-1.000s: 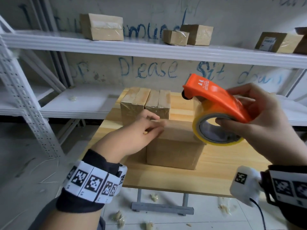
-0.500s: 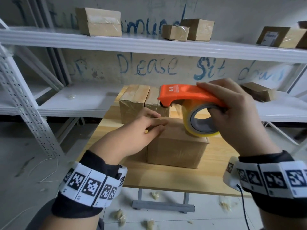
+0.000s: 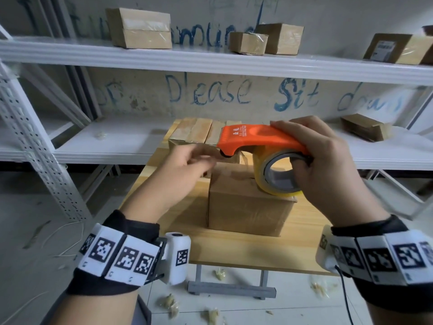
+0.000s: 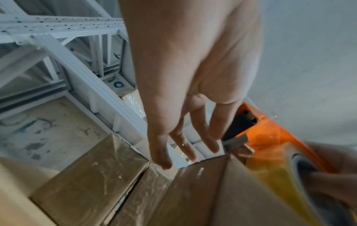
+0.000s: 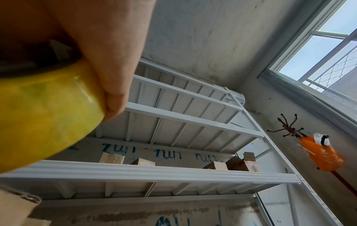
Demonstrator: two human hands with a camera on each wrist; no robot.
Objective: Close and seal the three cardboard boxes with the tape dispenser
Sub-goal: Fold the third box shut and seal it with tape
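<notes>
A plain brown box [image 3: 248, 207] stands mid-table with its flaps down. Behind it sit two tape-covered boxes [image 3: 194, 132], glossy in the left wrist view [image 4: 92, 175]. My right hand [image 3: 328, 165] grips the orange tape dispenser [image 3: 257, 139], fingers through the yellow roll [image 3: 276, 179], which sits at the box's top right. The roll [image 5: 44, 114] fills the right wrist view's left side. My left hand [image 3: 187, 165], blurred, hovers over the box's far left edge by the dispenser's nose. Its fingers [image 4: 160, 152] hang nearly straight and hold nothing.
The wooden table [image 3: 234, 249] is small, with a floor drop at its near edge. White metal shelving [image 3: 210, 62] behind it carries several other boxes, and flattened cardboard [image 3: 365, 127] lies on the lower shelf. Tape scraps [image 3: 168, 303] litter the floor.
My right hand has swung the dispenser down and left until the roll reached the box top. My left hand has lifted off the box top toward the dispenser's nose.
</notes>
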